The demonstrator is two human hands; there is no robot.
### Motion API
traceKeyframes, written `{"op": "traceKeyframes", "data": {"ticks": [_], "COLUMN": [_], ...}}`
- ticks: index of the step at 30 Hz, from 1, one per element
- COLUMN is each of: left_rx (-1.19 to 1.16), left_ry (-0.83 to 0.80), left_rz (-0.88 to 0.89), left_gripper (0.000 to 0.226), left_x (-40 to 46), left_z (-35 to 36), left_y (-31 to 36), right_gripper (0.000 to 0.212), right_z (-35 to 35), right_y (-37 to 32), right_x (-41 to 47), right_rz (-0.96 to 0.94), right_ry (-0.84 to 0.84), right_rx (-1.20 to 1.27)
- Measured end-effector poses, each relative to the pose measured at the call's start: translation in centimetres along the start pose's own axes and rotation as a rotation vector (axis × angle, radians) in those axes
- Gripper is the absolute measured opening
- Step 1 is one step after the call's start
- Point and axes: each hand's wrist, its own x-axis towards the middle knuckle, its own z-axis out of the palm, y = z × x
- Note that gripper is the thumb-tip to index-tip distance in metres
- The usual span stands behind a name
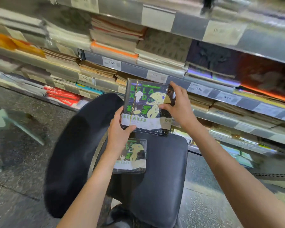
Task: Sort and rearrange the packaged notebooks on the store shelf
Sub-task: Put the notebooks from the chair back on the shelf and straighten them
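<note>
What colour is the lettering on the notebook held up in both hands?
Green, on a black cover of the held notebook; head view.

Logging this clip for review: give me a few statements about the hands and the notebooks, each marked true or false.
1. Both hands hold the upper notebook. True: the left hand has its lower left corner, the right hand its right edge.
2. A second notebook of the same design lies on the person's lap. True.
3. The held notebook is unwrapped. False: clear glossy packaging covers it.
4. The cover reads "RELAXED". True.
5. The shelves stand bare. False: stacks of notebooks fill them.
</note>
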Motion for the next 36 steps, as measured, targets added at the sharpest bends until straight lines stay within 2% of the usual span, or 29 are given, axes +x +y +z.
{"op": "traceKeyframes", "data": {"ticks": [9, 18, 27, 32, 36], "left_rx": [-0.085, -0.088, -0.124, -0.133, -0.128], "left_ry": [-0.050, -0.055, -0.058, -0.023, -0.021], "left_rz": [0.221, 0.405, 0.515, 0.667, 0.703], "left_gripper": [0.074, 0.077, 0.079, 0.076, 0.076], "left_x": [1.2, 0.8, -0.3, -0.3, 0.8], "left_z": [-1.9, -4.9, -7.2, -8.8, -9.8], "left_y": [13.6, 25.0, 35.9, 42.5, 47.1], "right_gripper": [0.081, 0.077, 0.076, 0.077, 0.078], "right_z": [-10.8, -18.8, -27.2, -32.1, -35.5], "right_y": [-9.4, -18.0, -26.3, -30.8, -33.8], "right_x": [0.6, -0.6, -2.2, -1.5, -0.1], "right_rz": [-0.148, -0.252, -0.352, -0.414, -0.430], "right_ry": [0.225, 0.403, 0.508, 0.572, 0.601], "right_rx": [-0.031, -0.034, -0.031, -0.079, -0.072]}}
